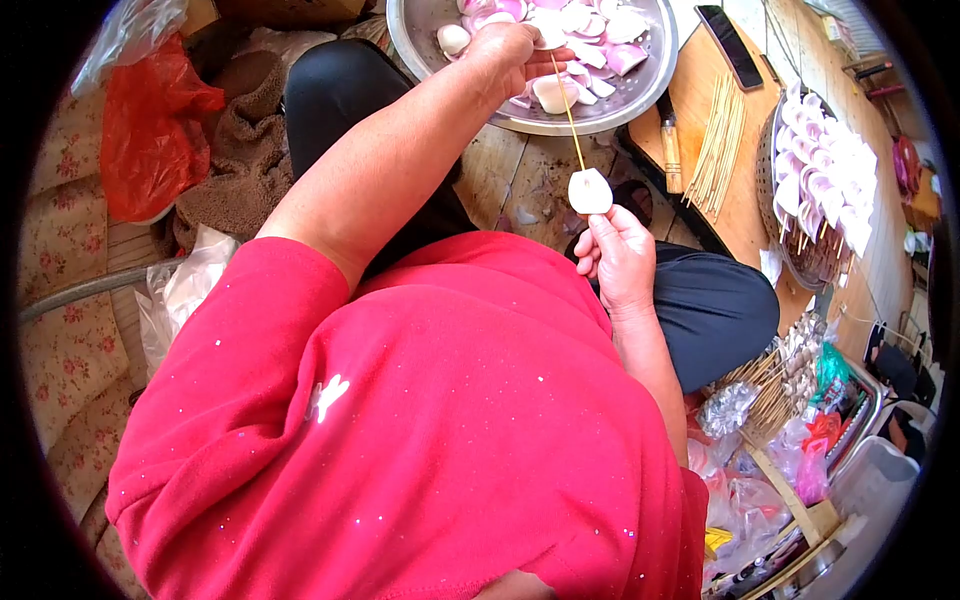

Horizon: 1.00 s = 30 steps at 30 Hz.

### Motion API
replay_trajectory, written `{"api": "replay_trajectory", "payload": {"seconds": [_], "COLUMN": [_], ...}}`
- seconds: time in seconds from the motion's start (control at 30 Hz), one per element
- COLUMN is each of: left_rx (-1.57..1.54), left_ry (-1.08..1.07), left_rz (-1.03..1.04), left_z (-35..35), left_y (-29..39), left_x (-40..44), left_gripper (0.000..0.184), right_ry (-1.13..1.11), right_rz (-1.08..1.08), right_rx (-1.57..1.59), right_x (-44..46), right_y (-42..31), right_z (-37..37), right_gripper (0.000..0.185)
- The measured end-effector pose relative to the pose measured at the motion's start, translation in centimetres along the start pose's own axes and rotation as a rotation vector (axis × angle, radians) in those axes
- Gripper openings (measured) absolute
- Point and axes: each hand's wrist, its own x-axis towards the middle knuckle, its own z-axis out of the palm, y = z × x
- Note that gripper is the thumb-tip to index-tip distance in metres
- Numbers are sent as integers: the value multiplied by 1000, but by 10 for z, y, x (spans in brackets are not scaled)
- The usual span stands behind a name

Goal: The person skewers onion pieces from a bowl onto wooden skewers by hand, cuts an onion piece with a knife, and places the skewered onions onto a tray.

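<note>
My left hand (pixel 510 58) is over the metal bowl (pixel 398 45), its fingers round the upper end of a thin wooden stick (pixel 573 125). A pale piece (pixel 548 30) lies at its fingertips; whether it is gripped is unclear. The stick slants down to a whitish, petal-like piece (pixel 590 192) at its lower end. My right hand (pixel 620 250) pinches the bottom of that piece between thumb and finger. Pink and white petal-like pieces (pixel 625 58) lie in the bowl.
On the wooden board (pixel 755 140) at the right are a phone (pixel 729 45), several loose sticks (pixel 716 145) and a wooden-handled tool (pixel 671 155). Beyond stands a basket (pixel 767 160) of skewered pieces (pixel 820 170). Plastic bags (pixel 740 510) lie lower right; a red bag (pixel 155 140) is left.
</note>
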Motion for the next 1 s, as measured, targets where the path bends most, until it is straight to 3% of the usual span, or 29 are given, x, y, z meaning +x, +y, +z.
{"api": "replay_trajectory", "payload": {"seconds": [0.57, 0.67, 1.0], "left_rx": [107, 134, 252], "left_ry": [-47, -149, -240], "left_rz": [2, -153, -188], "left_z": [8, 15, 23], "left_y": [-13, -27, -38], "left_x": [-22, -36, -73], "left_gripper": [21, 12, 19], "right_ry": [13, 46, 127], "right_rz": [-80, -101, -90], "right_rx": [19, 75, 131], "right_x": [0, 3, 10], "right_y": [9, 5, 3], "right_z": [5, 6, 5], "right_gripper": [16, 17, 18]}}
